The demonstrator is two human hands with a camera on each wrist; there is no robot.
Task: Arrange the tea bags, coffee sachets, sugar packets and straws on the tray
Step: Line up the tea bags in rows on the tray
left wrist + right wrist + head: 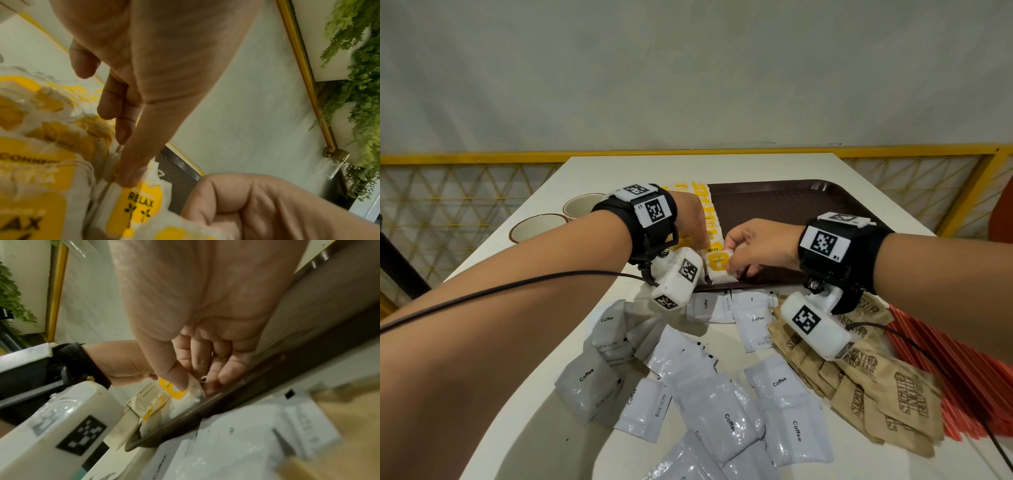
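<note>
A brown tray (791, 205) holds a row of yellow-and-white tea bags (710, 212) along its left side. My left hand (693, 233) lies over that row with fingers fairly straight; its forefinger tip (127, 180) presses a bag's top edge beside a "RELAX" tea bag (139, 206). My right hand (732, 263) pinches the nearest tea bag (717, 265) at the tray's front rim, thumb (179, 381) on its yellow label. White coffee sachets (722, 404), brown sugar packets (876, 380) and red straws (962, 363) lie on the table in front of the tray.
Two empty cups (582, 205) (536, 228) stand left of the tray on the white table (599, 171). A yellow railing (482, 159) runs behind the table. Cables trail from both wrist cameras across the sachets and straws.
</note>
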